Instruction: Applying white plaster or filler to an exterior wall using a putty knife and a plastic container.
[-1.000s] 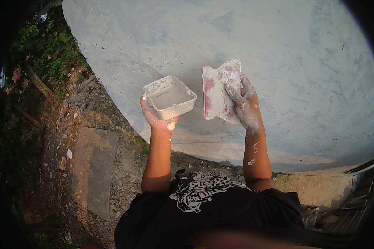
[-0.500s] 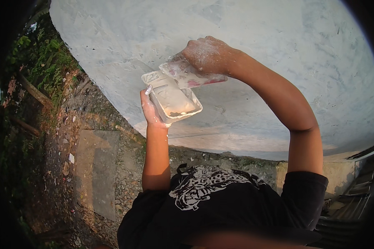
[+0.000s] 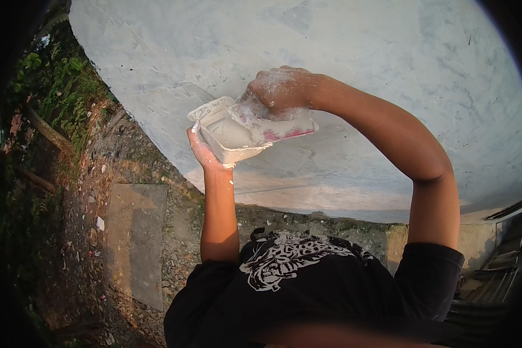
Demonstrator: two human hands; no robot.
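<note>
We see the left hand [image 3: 206, 151] bearing a square, pale tub [image 3: 246, 155] from below and from its left side. Its thumb lies along the outside of the tub's left wall, tipped with white, while the other fingers go out of sight under the base, so we cannot tell just how they are spread. The tub is tilted, and its rim is caked; inside, we make out white paste [image 3: 229, 131] smeared over the floor and walls.

The right hand [image 3: 282, 90] is closed on a flat spreader [image 3: 284, 129], its knuckles turned up and powdered white. We find the spreader below the curled fingers, running out to the right past them, its lower edge streaked pink under a white coat. The fingertips are blurred and partly hidden, so we cannot tell exactly where each one presses. The spreader's left end overlaps the tub's right side, reaching over the opening; whether it touches the paste we cannot tell.

Both hands are in front of a pale, patchily coated wall [image 3: 383, 64]. Below and to the left we see stony ground [image 3: 182, 246] with a flat grey slab [image 3: 136, 243], and green foliage [image 3: 69, 69] farther up. The person wears a black T-shirt [image 3: 325, 290] with a pale print.
</note>
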